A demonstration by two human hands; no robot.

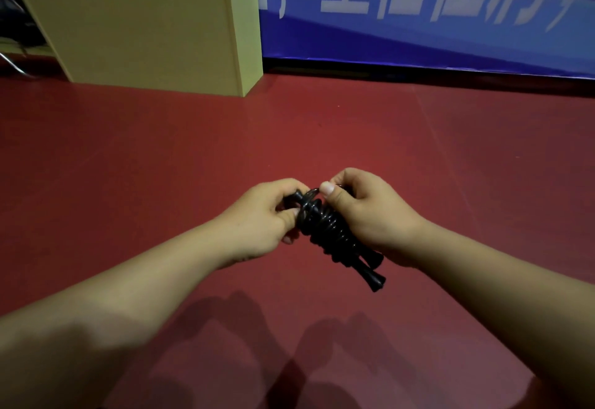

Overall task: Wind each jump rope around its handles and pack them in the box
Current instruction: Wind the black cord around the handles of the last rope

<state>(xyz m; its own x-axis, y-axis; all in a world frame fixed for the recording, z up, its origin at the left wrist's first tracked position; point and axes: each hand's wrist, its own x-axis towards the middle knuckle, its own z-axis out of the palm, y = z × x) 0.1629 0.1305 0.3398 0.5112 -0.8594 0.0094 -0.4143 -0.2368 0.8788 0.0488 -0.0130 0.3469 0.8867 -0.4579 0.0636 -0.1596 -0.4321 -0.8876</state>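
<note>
A black jump rope is held above the red floor, its cord coiled many times round the two handles, whose flared ends point down toward me. My left hand pinches the top end of the bundle with curled fingers. My right hand grips the wound coils from the right, thumb pressed on the upper loops. The far ends of the handles are hidden inside both hands.
A tall cardboard box stands on the red floor at the back left. A blue banner with white characters runs along the back right. Dark cables lie at the far left edge.
</note>
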